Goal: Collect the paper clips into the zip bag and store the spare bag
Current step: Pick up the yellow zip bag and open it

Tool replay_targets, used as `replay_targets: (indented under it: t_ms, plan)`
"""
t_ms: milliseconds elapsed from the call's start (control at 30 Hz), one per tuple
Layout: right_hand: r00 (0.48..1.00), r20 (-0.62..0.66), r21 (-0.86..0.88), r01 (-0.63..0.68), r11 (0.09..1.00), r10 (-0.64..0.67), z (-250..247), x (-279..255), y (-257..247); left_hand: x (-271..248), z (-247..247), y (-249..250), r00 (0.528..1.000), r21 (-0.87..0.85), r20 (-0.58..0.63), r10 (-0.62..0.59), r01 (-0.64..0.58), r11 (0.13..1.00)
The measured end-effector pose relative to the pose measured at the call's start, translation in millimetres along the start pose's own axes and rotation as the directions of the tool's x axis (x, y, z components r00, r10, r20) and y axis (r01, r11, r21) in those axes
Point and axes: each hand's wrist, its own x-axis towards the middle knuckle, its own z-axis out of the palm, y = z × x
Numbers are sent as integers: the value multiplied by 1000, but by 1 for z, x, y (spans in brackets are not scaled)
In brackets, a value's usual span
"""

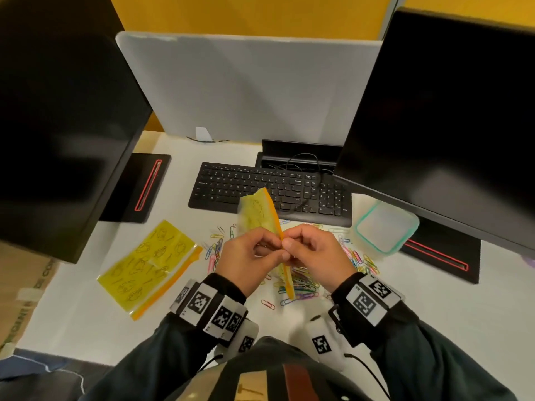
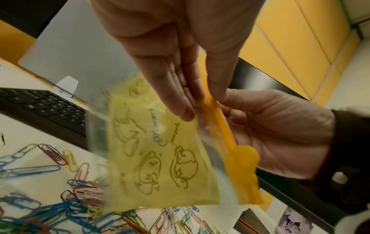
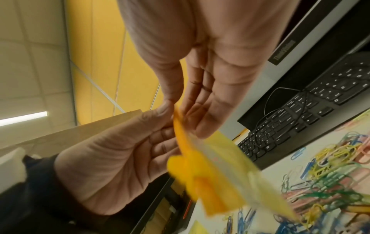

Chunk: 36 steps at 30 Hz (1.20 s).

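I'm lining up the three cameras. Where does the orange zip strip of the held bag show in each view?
Head: orange zip strip, centre, pinched between left hand and right hand.
Left wrist: right of centre, running diagonally.
Right wrist: centre, blurred.
Shared landmark: keyboard.

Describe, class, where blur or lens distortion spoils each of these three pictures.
Head view: wide-angle bending bows the monitors, and the held zip bag is slightly smeared. Left wrist view: the bag's left edge streaks. Right wrist view: motion blur smears the orange zip strip and bag worst.
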Motion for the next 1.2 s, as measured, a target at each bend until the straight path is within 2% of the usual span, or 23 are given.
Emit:
replay_targets:
  t_ms: [67,200,367,600,667,733,800,867,933,967,1033,1067,1133,1200]
  plan:
    - [1000,-2,58,1,998,-1,0,0,0,3,-1,-1,1000,-66,8,-27,27,997]
    - [999,-47,45,25,999,-23,3,2,2,6,-4,3,996,-178,86,-13,28,984]
    - [999,-3,172,-47,984,48,5,1,-4,10,-9,1,998,-192,69,9,5,981]
    - [999,2,107,-49,993,49,8,3,-7,11,-13,5,996,-235,90,-20,41,971]
    - [998,-36,28,-56,998,57,12,4,-6,11,-12,3,996,-163,81,-24,36,986]
    - [990,-140,-183,-25,983,-1,17,6,-2,13,-13,2,1000,38,25,10,-11,999]
    - [963,-258,-389,-26,921,-82,15,10,4,18,-19,0,996,253,-70,62,-43,967]
    - [928,-352,-440,-47,897,-124,9,15,7,23,-31,-4,988,365,-129,82,-30,931]
    - [900,-400,-490,-48,870,-175,5,18,4,26,-36,-6,989,427,-119,88,-29,904]
    - [896,-390,-527,-29,849,-211,4,19,3,25,-34,-4,991,431,-94,93,-44,901]
    - [913,-291,-619,50,784,-288,9,18,1,21,-24,1,992,407,-50,118,-88,909]
    - [916,-200,-692,120,712,-349,13,17,0,19,-19,4,990,400,-48,134,-104,910]
    - [900,11,-847,240,475,-435,19,15,3,21,-19,6,985,397,-79,153,-110,911]
    - [923,137,-919,254,302,-360,23,15,5,25,-28,5,980,401,-105,166,-111,909]
